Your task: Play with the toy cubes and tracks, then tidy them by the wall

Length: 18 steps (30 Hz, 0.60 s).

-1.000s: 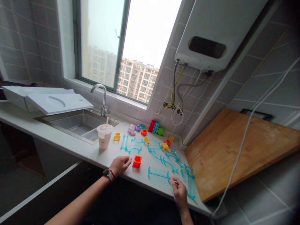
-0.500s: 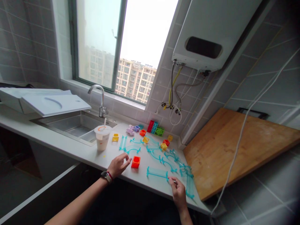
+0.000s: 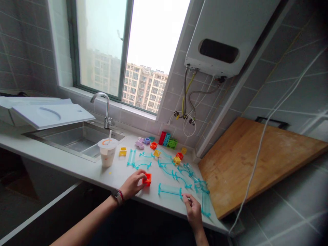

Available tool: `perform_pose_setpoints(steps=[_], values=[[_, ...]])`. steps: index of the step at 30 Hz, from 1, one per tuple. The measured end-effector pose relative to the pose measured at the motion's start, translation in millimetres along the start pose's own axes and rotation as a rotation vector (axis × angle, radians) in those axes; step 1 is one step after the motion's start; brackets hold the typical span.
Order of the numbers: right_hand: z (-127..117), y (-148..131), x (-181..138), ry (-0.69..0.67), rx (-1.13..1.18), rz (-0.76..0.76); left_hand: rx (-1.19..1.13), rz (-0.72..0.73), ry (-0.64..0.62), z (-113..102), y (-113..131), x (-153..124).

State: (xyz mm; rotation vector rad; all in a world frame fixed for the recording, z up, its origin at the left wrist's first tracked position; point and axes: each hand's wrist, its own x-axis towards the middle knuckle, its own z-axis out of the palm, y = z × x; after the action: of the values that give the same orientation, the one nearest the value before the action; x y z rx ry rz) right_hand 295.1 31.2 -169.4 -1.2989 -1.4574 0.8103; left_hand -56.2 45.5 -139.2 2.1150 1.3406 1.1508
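My left hand has its fingers and thumb closed round the left side of an orange-red cube block, which stands near the counter's front edge. To its right lies a clear turquoise straight track piece, its right end pinched between the thumb and fingers of my right hand. Several curved turquoise track pieces are spread behind it. More open-sided blocks lie further back, among them a yellow block and a red block.
A lidded drink cup with a straw stands left of the pieces, beside the steel sink. White foam packaging overhangs the sink. A wooden board leans at the right, with a white cord hanging across it.
My left hand has moved right and closed on the orange-red cube block. My right hand still holds the track piece's end. The whole view has shifted slightly.
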Motion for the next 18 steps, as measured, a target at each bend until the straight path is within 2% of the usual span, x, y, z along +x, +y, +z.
perform_pose_setpoints(steps=[4,8,14,18], values=[[1,-1,-1,0.006,-0.001,0.005,-0.101,-0.069,0.052,-3,15,-9],[1,-5,-1,0.013,0.015,0.018,-0.405,-0.208,0.094,1,37,-25],[3,-21,-5,0.063,0.037,0.016,-0.949,-0.588,-0.008,20,61,-51],[23,-43,-37,0.02,0.118,0.028,-1.004,-0.599,-0.07,30,70,-62]])
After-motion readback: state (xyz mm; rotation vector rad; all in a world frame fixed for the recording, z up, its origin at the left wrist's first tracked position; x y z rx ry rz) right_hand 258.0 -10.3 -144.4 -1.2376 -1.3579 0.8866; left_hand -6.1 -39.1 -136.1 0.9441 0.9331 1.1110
